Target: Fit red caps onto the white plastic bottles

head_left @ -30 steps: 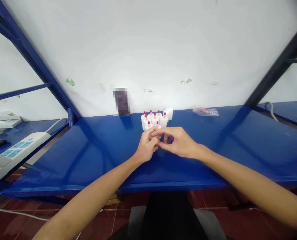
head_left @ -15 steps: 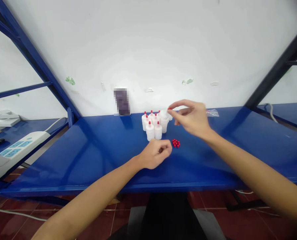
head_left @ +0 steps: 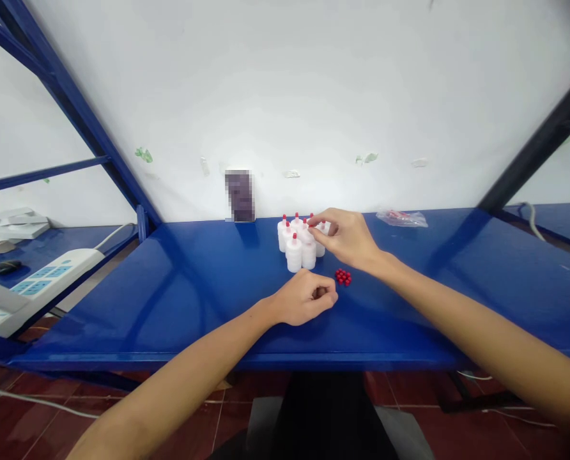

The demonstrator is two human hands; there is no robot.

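Small white plastic squeeze bottles (head_left: 294,257) with red-tipped nozzles stand upright in a tight cluster on the blue table (head_left: 208,281). Thumb and fingertips of my right hand (head_left: 346,235) pinch a red cap (head_left: 310,227) at the cluster's front right. That hand hides part of the bottles behind it. Close in front of the bottles, my left hand (head_left: 307,298) rests with its fingers curled, and nothing shows in the hollow. Just right of the left hand lies a small pile of loose red caps (head_left: 343,276).
A clear plastic bag (head_left: 402,218) with something red inside lies near the wall. A pixelated dark rectangle (head_left: 240,196) stands against the wall. At left are a power strip (head_left: 57,275) and a black mouse (head_left: 5,268). Blue frame posts (head_left: 146,220) flank the table.
My right hand has moved left and down, from holding a white bottle above the cluster's right side to a cap at its front. The left hand stays curled. The view has shifted slightly.
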